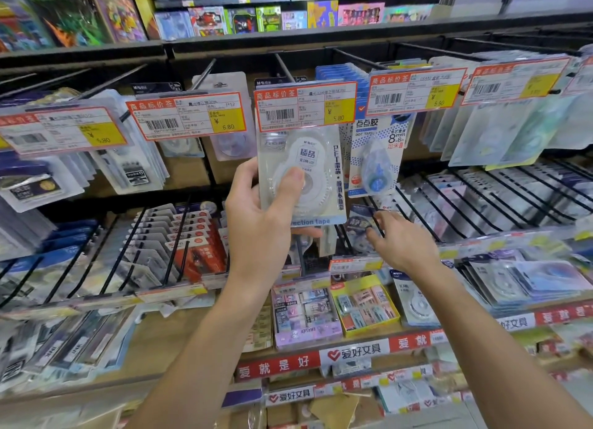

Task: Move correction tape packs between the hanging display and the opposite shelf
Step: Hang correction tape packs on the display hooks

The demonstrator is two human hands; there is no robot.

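Note:
A clear blister pack of white correction tape (313, 159) hangs at the centre of the hanging display, under a red and yellow price tag (306, 106). My left hand (263, 210) grips this pack from the left, thumb pressed on its front. Lower right, my right hand (401, 242) reaches into the slanted rack, fingers spread, touching a small dark blue pack (361, 218). Whether that hand grips the pack is not clear. A blue dot tape pack (377, 159) hangs just right of the held pack.
Metal pegs (284, 67) with tagged packs run left and right along the display. Slanted wire racks (481, 200) of packs lie below. Eraser boxes (365, 305) sit on the wooden shelf (199, 326) beneath my arms.

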